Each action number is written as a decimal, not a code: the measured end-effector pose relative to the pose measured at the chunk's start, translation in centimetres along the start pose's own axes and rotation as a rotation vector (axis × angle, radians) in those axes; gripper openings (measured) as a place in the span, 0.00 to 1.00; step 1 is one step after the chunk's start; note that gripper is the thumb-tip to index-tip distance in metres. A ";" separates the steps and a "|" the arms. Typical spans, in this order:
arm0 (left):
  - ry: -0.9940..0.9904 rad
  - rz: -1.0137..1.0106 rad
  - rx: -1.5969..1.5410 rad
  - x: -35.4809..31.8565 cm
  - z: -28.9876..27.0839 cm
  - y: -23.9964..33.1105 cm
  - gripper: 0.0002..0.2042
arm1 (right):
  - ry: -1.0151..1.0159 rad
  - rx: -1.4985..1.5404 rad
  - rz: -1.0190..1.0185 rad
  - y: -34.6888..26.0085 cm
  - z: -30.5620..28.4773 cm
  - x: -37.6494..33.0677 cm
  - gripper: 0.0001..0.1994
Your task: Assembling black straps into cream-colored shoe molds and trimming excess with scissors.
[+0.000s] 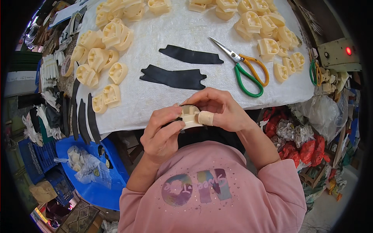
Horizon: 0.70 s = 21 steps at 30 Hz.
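Note:
Close to my body, at the table's front edge, both hands hold a cream moulded plastic piece [190, 121] shaped like a shoe heel, its ribbed hollow side showing. My left hand [158, 130] grips its left side, fingers bent. On the right, my right hand [224, 110] closes round the other side, with a beige wrap on the thumb. Thin black material [179, 119] shows at the piece's edge by my left fingertips; how far it goes round is hidden. Beyond my hands lie two flat black cut strips [191, 54] and scissors [251, 73] with one green and one orange handle, blades apart.
Several cream heel-shaped pieces [98, 59] are heaped on the white-covered table [143, 110] at left, back and right. Long black strips [92, 118] hang over its left edge. A blue plastic tub [116, 186] stands lower left. Red and clear bags [307, 149] lie lower right.

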State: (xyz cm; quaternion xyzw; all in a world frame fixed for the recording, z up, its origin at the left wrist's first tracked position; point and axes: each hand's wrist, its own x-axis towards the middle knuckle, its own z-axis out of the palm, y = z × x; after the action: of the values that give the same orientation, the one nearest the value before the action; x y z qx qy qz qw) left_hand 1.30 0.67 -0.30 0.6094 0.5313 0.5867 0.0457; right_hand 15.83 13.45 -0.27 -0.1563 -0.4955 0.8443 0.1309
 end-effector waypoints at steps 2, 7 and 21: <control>-0.027 -0.035 -0.053 -0.2 0.0 -0.4 0.07 | -0.007 -0.079 -0.016 0.2 -0.4 0.2 0.22; 0.045 -0.196 -0.082 -0.4 0.3 0.2 0.15 | -0.019 -0.048 -0.118 0.0 0.3 0.1 0.25; 0.134 -0.054 -0.078 -0.7 0.1 -0.7 0.19 | -0.116 -0.135 -0.063 -0.4 -0.6 -0.1 0.21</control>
State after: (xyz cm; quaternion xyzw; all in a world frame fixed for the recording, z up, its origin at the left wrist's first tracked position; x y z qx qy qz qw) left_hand 1.19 0.55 -1.27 0.5520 0.5264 0.6447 0.0496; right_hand 16.19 14.13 -0.18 -0.0998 -0.5627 0.8122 0.1176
